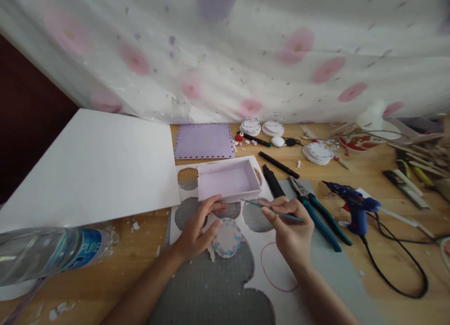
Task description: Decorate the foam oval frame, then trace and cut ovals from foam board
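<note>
My right hand [293, 231] pinches a slim teal pointed tool [286, 216], its thin tip aimed left near the front of a pale lilac open box [228, 194]. The tip's exact kind is too small to make out. My left hand [198, 231] has its thumb and fingers apart. Its thumb is at the left edge of a round white disc with a blue-patterned rim [227, 238], while the fingertips reach toward the box front. Under them lies a white sheet [258, 254] with rounded cut-outs and a red drawn circle, on a grey mat [211, 292].
Right of the sheet are teal-handled pliers [321, 222] and a blue glue gun [356, 205] with a looping cord. Black markers [277, 165], disc stacks [318, 151] and a lilac panel [204, 141] lie behind. A water bottle [56, 252] and large white board [105, 170] occupy the left.
</note>
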{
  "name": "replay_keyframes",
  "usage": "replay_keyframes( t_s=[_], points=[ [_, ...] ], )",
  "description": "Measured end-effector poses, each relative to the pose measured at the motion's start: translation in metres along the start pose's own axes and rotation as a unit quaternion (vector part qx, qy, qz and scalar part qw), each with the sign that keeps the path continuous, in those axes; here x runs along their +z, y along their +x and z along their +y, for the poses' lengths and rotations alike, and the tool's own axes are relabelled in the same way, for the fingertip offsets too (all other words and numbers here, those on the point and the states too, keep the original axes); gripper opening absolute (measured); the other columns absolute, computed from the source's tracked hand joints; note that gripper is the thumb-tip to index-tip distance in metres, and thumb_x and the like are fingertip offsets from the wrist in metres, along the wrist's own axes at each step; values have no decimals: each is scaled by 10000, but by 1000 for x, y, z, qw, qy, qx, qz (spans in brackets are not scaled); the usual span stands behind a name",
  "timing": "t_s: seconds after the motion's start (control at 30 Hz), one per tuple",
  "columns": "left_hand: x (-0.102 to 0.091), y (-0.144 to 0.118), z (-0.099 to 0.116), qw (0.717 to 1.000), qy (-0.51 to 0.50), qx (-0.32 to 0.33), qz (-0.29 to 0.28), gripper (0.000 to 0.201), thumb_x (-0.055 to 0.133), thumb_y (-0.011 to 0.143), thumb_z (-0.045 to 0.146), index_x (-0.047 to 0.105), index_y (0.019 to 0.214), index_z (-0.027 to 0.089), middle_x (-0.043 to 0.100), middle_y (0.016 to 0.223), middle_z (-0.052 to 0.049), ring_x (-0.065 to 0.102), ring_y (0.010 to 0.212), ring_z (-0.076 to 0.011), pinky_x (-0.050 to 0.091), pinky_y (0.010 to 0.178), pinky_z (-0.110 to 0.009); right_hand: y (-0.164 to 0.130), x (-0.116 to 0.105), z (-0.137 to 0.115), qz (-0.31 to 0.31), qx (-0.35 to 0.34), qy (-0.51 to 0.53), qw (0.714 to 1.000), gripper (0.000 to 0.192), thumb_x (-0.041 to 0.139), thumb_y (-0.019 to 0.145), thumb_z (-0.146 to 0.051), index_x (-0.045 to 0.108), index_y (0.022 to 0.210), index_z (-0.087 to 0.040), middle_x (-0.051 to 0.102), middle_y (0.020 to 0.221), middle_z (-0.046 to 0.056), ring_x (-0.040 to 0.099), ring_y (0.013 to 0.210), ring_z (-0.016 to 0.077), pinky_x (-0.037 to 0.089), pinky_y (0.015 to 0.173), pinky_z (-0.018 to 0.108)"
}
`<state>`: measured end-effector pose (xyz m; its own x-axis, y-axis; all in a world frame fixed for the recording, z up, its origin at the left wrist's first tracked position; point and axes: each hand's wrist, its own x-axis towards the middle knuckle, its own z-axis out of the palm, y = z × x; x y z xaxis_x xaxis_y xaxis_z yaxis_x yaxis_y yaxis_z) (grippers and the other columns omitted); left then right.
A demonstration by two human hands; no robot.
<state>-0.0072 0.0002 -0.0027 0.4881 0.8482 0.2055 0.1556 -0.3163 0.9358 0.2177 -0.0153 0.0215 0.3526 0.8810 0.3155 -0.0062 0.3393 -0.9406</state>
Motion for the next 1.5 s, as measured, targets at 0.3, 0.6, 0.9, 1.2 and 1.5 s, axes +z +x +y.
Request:
replay_keyframes(
  t_s=[0.3,0.6,0.9,1.2,1.5],
  points=[
    [-1,7,5,995,84,-2,54,157,507,941,181,614,1055,184,659,989,-52,617,934,-153,474,845,-257,-14,11,7,-74,23,-26,997,243,753,749,-139,531,689,-219,701,748,7,687,725,182,529,652,328],
    [0,8,1,994,91,42,45,130,543,908,125,627,995,174,665,981,-66,622,944,-161,487,841,-270,-22,12,14,-106,19,-55,993,234,757,753,-133,550,710,-235,705,761,3,664,748,190,507,692,362],
    [1,9,-2,992,103,40,56,133,535,920,119,646,963,178,678,932,-55,627,900,-151,495,820,-270,-20,13,12,-90,19,-31,995,232,751,755,-146,536,725,-226,689,760,5,683,743,190,520,686,359],
    [0,10,0,992,107,37,52,150,516,931,142,660,960,173,687,931,-72,635,898,-168,509,809,-286,-18,15,11,-94,15,-50,994,232,748,763,-190,522,724,-228,698,753,24,688,733,199,531,663,366],
    [1,12,6,992,102,25,63,151,524,932,168,675,929,172,697,909,-67,645,879,-166,509,803,-274,-19,12,13,-96,2,-52,994,229,745,766,-159,532,717,-227,694,750,8,681,742,194,521,670,362]
  ],
)
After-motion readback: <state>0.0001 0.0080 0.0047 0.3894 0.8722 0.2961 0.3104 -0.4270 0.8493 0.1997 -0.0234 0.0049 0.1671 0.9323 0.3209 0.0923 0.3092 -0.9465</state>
